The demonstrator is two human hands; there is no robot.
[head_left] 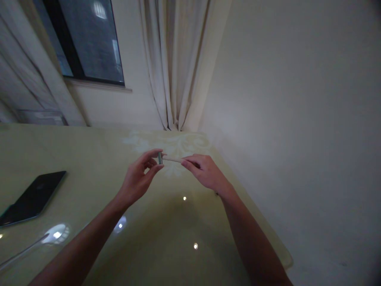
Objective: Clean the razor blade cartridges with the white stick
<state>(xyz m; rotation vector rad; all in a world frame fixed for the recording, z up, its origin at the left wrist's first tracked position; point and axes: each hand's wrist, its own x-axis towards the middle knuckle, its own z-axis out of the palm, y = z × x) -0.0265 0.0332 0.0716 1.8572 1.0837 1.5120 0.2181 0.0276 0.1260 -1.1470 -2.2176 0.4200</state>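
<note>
My left hand (139,174) pinches a small dark, narrow piece (160,158) upright between thumb and fingertips. From the right, a thin pale stick (172,159) reaches toward that piece, and its far end lies at or very near it; whether they touch I cannot tell. The stick's near end is pinched by my right hand (204,169), thumb against fingers. Both hands are held above the glossy greenish table (154,246). Beside my right wrist a small dark thing (216,193) shows, mostly hidden.
A dark tablet-like slab (35,194) lies on the table at left. Nearer the lower left is a thin pale cord or rod (24,252). A wall (282,119) runs along the table's right edge; curtains (172,63) and a window (92,39) stand behind.
</note>
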